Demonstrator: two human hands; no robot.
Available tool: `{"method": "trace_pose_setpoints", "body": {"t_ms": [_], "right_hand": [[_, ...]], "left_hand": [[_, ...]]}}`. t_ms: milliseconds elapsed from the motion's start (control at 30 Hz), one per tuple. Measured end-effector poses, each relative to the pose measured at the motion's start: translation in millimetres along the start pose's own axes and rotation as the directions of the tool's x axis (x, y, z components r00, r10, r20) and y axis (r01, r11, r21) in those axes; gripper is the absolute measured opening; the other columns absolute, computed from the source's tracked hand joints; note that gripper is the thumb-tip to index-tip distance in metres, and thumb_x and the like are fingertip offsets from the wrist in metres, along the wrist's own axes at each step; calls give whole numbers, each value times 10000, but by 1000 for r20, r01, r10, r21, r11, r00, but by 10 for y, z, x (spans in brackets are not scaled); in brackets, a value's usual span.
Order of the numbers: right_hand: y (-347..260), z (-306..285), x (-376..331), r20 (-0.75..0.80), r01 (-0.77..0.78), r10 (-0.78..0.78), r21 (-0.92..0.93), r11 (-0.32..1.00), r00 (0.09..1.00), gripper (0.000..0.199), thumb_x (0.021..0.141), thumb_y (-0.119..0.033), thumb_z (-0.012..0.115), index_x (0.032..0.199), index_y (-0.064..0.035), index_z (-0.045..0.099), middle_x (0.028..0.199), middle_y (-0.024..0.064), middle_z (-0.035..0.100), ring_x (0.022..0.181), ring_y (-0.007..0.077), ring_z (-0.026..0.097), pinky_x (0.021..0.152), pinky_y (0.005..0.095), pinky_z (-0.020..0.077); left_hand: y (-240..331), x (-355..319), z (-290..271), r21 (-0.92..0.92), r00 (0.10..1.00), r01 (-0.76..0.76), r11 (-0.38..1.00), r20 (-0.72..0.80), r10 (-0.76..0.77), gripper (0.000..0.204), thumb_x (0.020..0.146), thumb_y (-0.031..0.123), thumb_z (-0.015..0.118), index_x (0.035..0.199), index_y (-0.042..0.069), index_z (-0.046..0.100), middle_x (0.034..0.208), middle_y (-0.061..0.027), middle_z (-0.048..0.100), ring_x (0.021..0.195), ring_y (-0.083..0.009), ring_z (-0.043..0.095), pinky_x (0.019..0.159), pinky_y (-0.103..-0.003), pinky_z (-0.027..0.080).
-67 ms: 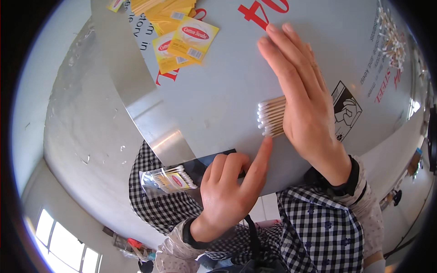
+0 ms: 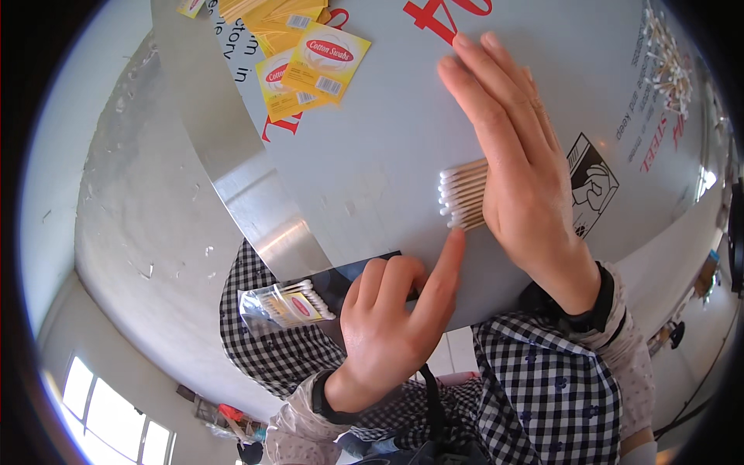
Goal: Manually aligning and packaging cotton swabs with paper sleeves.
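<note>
- Head view: a small row of wooden cotton swabs (image 2: 465, 194) is seen lying on the grey metal table (image 2: 372, 139), toward its near edge, with the sticks' long axis running left to right and the white tips lined up at the left end.
- Head view: the right hand (image 2: 519, 170) is laid flat over the right part of the row, fingers straight and pressed together, pointing away from the near edge; nothing is clamped, the sticks are only covered and touched by the palm side.
- Head view: the left hand (image 2: 391, 325) is placed just nearer the table's near edge than the swabs; its index finger is stretched out and its tip touches the lowest stick of the row, while the other fingers are curled in and hold nothing.
- Head view: a clear packet of swabs (image 2: 285, 304) is seen at the near edge, left of the left hand and apart from it.
- Head view: yellow printed cards (image 2: 310, 66) lie by the far edge, and loose swabs (image 2: 668, 62) are scattered at the far right corner, well apart from both hands.
</note>
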State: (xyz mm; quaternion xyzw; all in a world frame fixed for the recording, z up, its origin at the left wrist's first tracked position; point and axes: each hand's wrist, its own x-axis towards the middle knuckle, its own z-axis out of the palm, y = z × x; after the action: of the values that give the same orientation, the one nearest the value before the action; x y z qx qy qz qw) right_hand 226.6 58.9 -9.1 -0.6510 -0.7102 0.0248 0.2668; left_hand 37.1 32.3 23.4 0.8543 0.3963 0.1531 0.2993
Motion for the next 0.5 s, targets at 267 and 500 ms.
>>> {"method": "trace_pose_setpoints", "body": {"t_ms": [267,500], "right_hand": [[14,31,22,-73,59,-58,8,998,996,401,936,24,503,1331,11,578,1391,168,569,1329,364,511,1101,491,408],[-13,2,26,-41,45,-45,6,999,998,415,932,36,500,1339,8,571,1402,166,559,1340,353,501,1107,490,403]], "left_hand": [[27,38,-63,-73,998,37,997,54,-33,607,704,21,786,1288,48,623,742,-38,507,640,-214,495,561,-337,440],[48,80,-97,-18,994,53,998,94,-51,608,709,31,791,1291,43,617,723,-39,496,624,-201,492,545,-325,433]]}}
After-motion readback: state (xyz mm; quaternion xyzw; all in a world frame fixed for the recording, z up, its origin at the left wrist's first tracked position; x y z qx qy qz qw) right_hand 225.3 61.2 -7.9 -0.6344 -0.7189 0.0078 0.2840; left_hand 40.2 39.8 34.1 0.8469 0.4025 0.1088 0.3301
